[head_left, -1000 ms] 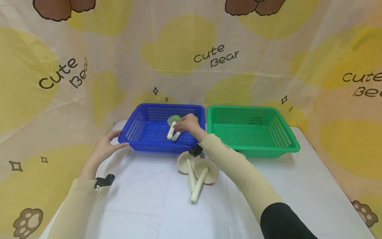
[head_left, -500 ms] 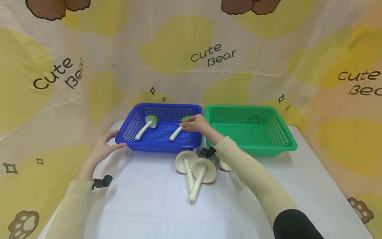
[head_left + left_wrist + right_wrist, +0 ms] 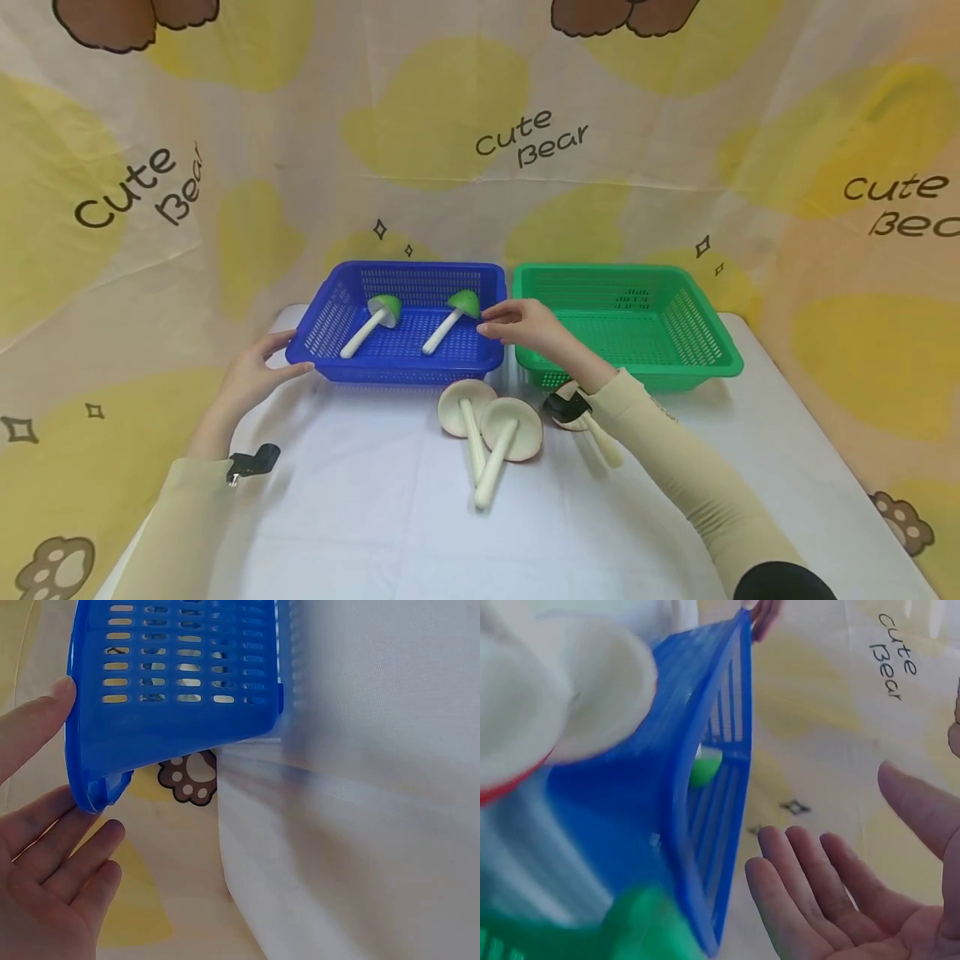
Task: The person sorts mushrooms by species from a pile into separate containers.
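Two toy mushrooms with green caps lie apart in the blue plastic basket: a left one and a right one. My left hand holds the basket's near left corner, thumb on the front side and fingers round the left. In the left wrist view, the thumb and fingertips touch the basket's rim. My right hand is at the basket's right rim, close to the right mushroom's cap. Its fingers are relaxed and spread, with nothing in them, as the right wrist view shows.
A green basket stands right of the blue one. In front, two pale toy mushrooms overlap on the white-covered table. A third mushroom lies partly under my right wrist. A printed cloth hangs behind.
The left green mushroom was set down left in the blue basket. My right hand then released the other one at the right and drew away rightward. My left hand stays at the corner.
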`<state>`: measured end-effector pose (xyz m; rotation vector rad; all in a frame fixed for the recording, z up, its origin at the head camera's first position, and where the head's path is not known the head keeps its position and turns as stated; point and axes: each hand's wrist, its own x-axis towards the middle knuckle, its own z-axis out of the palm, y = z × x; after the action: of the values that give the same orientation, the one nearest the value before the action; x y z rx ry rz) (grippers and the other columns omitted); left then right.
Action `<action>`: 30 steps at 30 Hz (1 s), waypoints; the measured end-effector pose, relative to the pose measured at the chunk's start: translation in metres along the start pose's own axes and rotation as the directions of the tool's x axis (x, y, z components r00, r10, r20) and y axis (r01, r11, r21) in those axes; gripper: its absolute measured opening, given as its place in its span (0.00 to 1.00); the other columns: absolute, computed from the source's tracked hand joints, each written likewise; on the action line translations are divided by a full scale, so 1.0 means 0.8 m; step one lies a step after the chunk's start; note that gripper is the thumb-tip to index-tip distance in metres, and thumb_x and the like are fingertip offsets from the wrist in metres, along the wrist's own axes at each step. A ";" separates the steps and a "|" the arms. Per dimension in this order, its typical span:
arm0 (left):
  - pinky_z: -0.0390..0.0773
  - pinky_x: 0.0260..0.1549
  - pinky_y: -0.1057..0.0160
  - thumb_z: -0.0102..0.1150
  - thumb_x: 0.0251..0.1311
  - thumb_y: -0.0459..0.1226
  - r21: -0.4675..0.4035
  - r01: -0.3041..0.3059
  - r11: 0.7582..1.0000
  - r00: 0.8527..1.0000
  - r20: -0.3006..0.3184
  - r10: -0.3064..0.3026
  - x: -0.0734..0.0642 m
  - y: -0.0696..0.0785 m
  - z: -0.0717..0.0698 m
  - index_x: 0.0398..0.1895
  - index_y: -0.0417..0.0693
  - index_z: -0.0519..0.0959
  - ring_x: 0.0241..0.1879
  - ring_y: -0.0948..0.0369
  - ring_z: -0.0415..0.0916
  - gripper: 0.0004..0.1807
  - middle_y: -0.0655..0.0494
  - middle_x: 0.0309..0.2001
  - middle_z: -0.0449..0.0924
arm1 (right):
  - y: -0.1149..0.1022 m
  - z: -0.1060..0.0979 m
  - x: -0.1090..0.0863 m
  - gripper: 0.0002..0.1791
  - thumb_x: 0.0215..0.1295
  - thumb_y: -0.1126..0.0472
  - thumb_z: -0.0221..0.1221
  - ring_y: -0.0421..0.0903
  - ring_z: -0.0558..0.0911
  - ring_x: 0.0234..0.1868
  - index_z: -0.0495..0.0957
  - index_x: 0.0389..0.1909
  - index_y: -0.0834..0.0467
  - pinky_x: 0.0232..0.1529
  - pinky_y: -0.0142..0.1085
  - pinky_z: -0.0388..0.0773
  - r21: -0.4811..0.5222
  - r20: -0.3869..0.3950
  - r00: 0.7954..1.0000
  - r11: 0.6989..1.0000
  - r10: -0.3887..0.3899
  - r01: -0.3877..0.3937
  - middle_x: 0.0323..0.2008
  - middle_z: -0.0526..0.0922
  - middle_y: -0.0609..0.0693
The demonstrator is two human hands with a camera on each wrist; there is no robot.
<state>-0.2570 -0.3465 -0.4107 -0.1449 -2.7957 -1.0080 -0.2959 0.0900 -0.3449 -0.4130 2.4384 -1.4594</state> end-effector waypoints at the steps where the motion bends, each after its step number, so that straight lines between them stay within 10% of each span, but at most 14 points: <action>1: 0.61 0.58 0.32 0.65 0.54 0.53 -0.003 0.002 1.000 1.000 0.001 -0.002 0.000 0.000 0.000 0.68 0.40 0.63 0.64 0.33 0.59 0.43 0.34 0.65 0.65 | 0.004 -0.006 -0.006 0.23 0.59 0.49 0.64 0.47 0.82 0.49 0.77 0.53 0.54 0.53 0.44 0.79 -0.022 -0.007 1.000 1.000 -0.008 0.008 0.47 0.84 0.52; 21: 0.60 0.57 0.31 0.65 0.55 0.53 0.002 0.002 1.000 1.000 0.005 -0.002 -0.003 0.004 -0.002 0.69 0.39 0.61 0.64 0.31 0.57 0.44 0.33 0.66 0.63 | 0.119 -0.132 -0.116 0.34 0.58 0.45 0.64 0.52 0.78 0.57 0.71 0.61 0.58 0.56 0.47 0.76 -0.151 -0.128 0.992 0.989 -0.012 -0.007 0.57 0.78 0.58; 30: 0.60 0.57 0.31 0.65 0.54 0.53 0.001 0.008 1.000 1.000 0.012 -0.008 -0.003 0.005 -0.002 0.69 0.39 0.61 0.64 0.32 0.57 0.44 0.33 0.66 0.63 | 0.141 -0.192 -0.160 0.35 0.61 0.45 0.61 0.57 0.74 0.60 0.67 0.65 0.60 0.51 0.30 0.77 -0.291 -0.171 0.985 0.955 0.007 -0.057 0.61 0.74 0.61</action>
<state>-0.2538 -0.3444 -0.4074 -0.1403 -2.8099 -1.0110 -0.2466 0.3132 -0.3637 -0.3179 2.7970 -1.1590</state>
